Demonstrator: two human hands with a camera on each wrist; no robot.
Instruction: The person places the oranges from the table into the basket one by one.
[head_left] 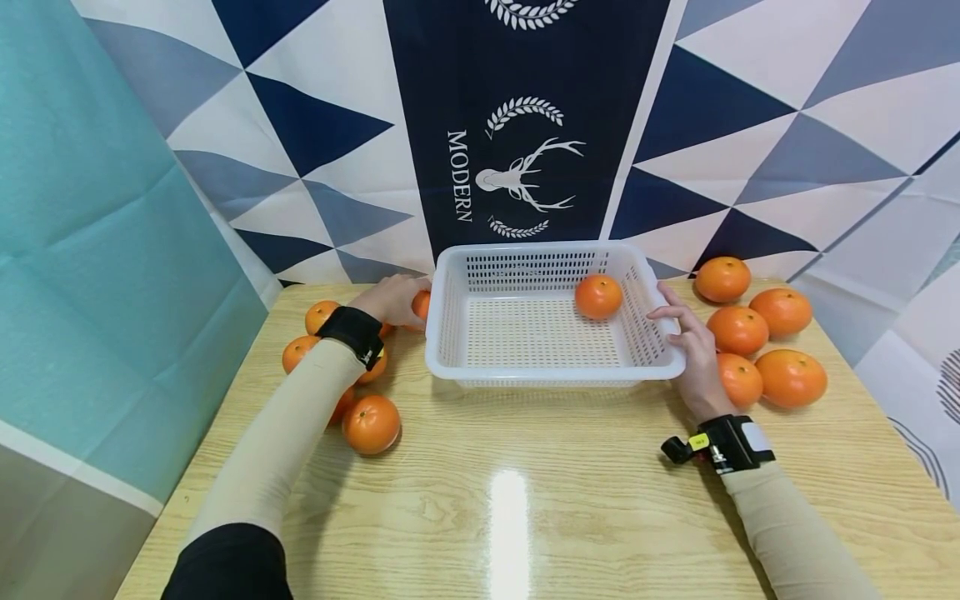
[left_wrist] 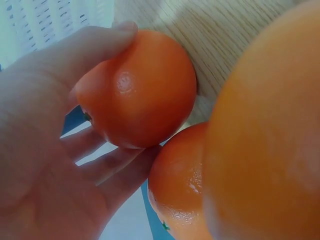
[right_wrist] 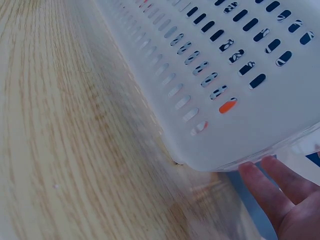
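Observation:
My left hand [head_left: 392,298] is at the left end of a white plastic basket [head_left: 551,374], holding an orange [left_wrist: 145,92] between thumb and fingers. In the left wrist view a second orange [left_wrist: 182,185] lies against the fingertips, and another, very close to the camera, fills the right side. At the basket's right end, my right hand [head_left: 697,358] grips the rim. Two of its fingertips [right_wrist: 248,170] show by the basket's outer wall in the right wrist view; the rest of that hand is mostly out of frame. One orange [head_left: 598,297] sits inside the basket, towards its right end.
Several oranges lie left of the basket around my left forearm, the nearest [head_left: 372,424] in front. A group of large oranges [head_left: 791,378] is right of my right hand. Behind the wooden table [head_left: 585,492] hangs a patterned cloth [head_left: 337,108].

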